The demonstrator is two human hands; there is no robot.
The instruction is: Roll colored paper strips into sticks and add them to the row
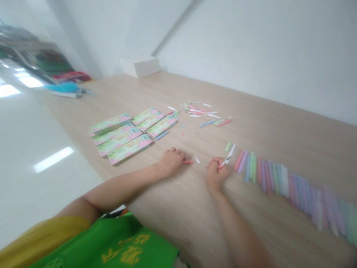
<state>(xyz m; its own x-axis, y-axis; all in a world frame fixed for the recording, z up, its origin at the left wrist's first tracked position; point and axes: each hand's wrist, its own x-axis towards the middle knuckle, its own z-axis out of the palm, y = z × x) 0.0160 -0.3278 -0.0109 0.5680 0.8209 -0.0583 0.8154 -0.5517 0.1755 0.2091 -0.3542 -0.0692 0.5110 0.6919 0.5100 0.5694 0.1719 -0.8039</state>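
We are looking over a green apron (111,242) with yellow lettering and a yellow sleeve (44,238), both lying nearest us. Beyond them the bench (173,216) is showing a smooth, pale wood-grain top. Seven flat, printed boxes (129,149) are lying in two groups on the left, a blue stick (162,135) resting beside them. Behind our hands, loose thin sticks (202,110) are lying scattered, and a row of round, matt pastel sticks (297,191) is stretching away to the right, blurring towards its end. A small white scrap (197,159) is lying between our hands. At the back, a plain white box (142,66) is standing near the wall. Our left hand (173,160) is curling over a red stick (189,162), its end poking out on the bench; we cannot tell whether it is pinching. Our right hand (218,172) is closing around a slim white tool (229,155), which is pointing up and away.
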